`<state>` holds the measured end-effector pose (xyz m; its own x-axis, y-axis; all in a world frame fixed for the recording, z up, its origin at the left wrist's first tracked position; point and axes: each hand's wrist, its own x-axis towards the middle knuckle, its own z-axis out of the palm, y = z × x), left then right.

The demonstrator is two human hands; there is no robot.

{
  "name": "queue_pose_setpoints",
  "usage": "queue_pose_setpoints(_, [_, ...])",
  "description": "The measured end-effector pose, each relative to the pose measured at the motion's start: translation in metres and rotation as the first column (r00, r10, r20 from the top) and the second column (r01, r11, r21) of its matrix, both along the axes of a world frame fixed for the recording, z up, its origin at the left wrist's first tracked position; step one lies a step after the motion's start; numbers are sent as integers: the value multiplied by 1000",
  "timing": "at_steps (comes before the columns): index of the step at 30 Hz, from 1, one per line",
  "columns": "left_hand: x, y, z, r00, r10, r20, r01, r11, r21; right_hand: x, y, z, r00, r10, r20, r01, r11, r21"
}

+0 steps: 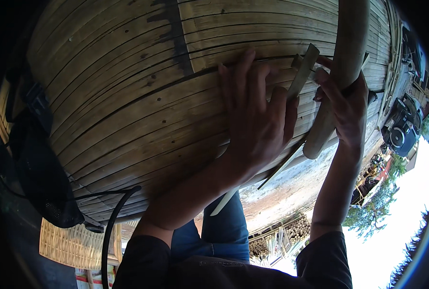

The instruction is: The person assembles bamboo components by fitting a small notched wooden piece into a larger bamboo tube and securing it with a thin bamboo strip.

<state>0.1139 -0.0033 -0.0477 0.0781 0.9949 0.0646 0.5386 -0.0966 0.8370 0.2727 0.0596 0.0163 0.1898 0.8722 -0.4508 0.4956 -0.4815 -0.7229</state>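
Observation:
My left hand (258, 115) is over the slatted bamboo surface, with several fingers spread. A thin, flat bamboo strip (302, 72) passes between its thumb and forefinger; a pale strip end (224, 203) comes out below the wrist. To the right, my right hand (349, 113) is curled over a thick round bamboo pole (350, 41), its fingertips close to the strip's upper part. The pole slants down past the hand to a blunt lower end. A small black rounded end (372, 97) shows beside the right hand; what it belongs to is hidden. Another narrow strip (282, 166) lies between my forearms.
The bamboo slat surface (128, 96) curves across the view. At left are a black mesh-like object (43, 173) and a black tube (111, 226). A woven panel (67, 243) is at lower left. Stacked bamboo poles (291, 231) and a dark vehicle (402, 127) appear farther off.

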Motion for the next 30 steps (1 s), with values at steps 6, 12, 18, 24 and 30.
queue_pose_setpoints(6, [0, -2, -2, 1000, 12, 6, -13, 1000, 10, -3, 6, -2, 1000, 4, -4, -5, 998, -69])
queue_pose_setpoints(12, [1, -1, -2, 1000, 13, -26, -13, 1000, 3, 1, 10, -7, 997, 17, -73, -24, 994, -105])
queue_pose_setpoints(18, [4, -1, -4, 994, 7, -105, -9, 1000, -18, -4, 14, -9, 997, 10, -70, -16, 996, -87])
queue_pose_setpoints(24, [1, 0, -1, 998, -11, -69, 10, 1000, -14, 0, 13, -6, 997, 8, -76, -16, 994, -104])
queue_pose_setpoints(30, [-1, 2, 0, 1000, -6, 7, 6, 1000, -11, 2, 11, 2, 994, -2, -113, -2, 999, -40])
